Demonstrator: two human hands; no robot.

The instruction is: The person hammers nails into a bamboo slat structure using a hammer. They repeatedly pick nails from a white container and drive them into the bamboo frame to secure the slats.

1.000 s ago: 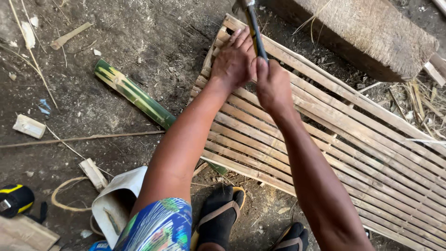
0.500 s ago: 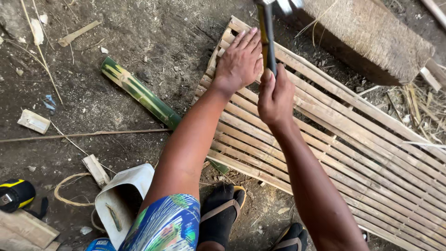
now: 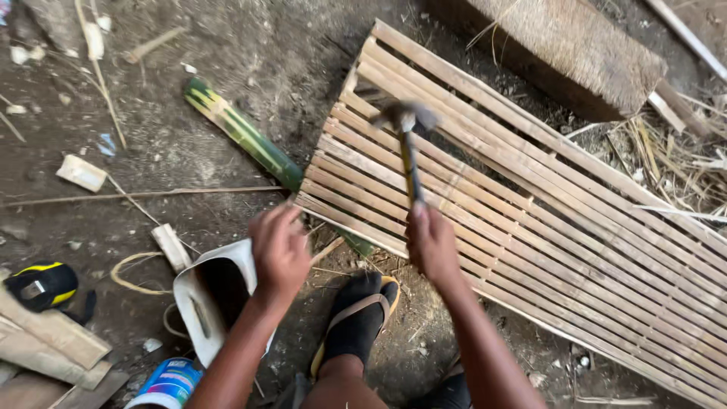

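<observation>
Centrally, hammer (image 3: 409,151) gripped by closed fingers of right hand (image 3: 430,242), blurred head over bamboo slat panel (image 3: 545,220), left hand (image 3: 280,250) loosely curled, empty, at panel corner.

At your lower left stands a round can (image 3: 168,385) with a blue, white and pink label. Just above it lies an open white plastic container (image 3: 216,295), cut at the side.

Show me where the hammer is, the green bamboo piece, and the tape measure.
hammer (image 3: 410,163): head view, on the yellow and black handle above the right hand (image 3: 432,244).
green bamboo piece (image 3: 241,132): head view, on its striped middle, on the dirt.
tape measure (image 3: 42,286): head view, on its black and yellow case, at the left edge.
</observation>
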